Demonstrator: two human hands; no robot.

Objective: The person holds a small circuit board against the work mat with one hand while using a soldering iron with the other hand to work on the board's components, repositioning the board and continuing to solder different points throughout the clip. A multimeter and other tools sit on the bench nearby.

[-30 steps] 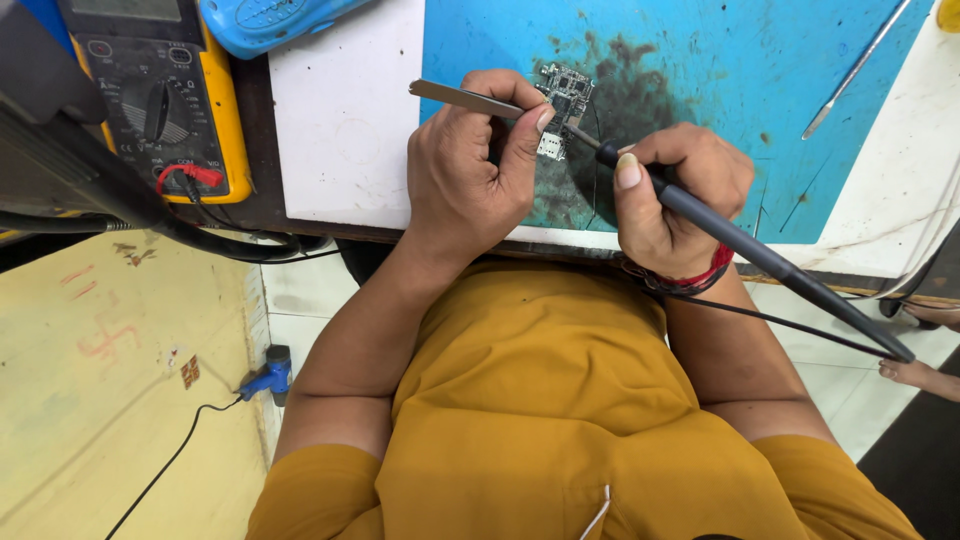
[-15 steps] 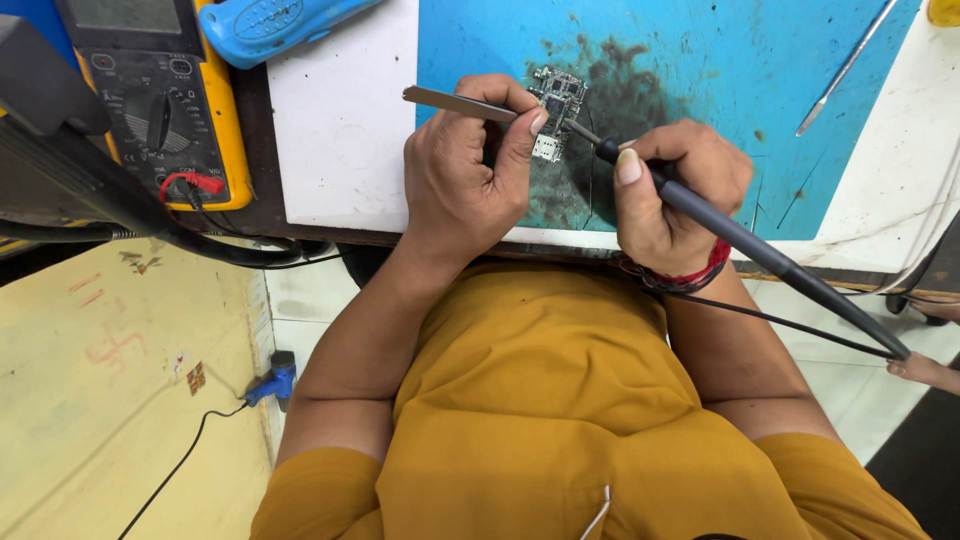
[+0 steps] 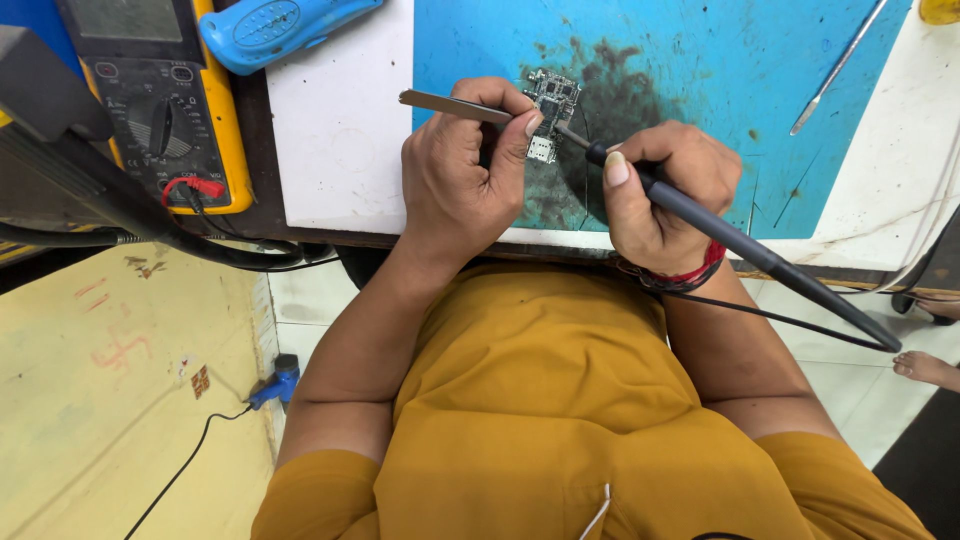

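A: Tweezer tips vanish behind the left hand [image 3: 460, 180], whose grip is clamped on the tweezers [image 3: 450, 105].

B: Right hand [image 3: 660, 195] is closed around the soldering iron [image 3: 740, 250], tip at the circuit board [image 3: 548, 112] between both hands, on the blue mat [image 3: 690, 60].

A: Multimeter [image 3: 165, 100] sits well left on the desk [image 3: 340, 130].

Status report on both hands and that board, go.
Left hand grip shut on tweezers. Right hand grip shut on soldering iron, tip at circuit board. Nothing in the way.
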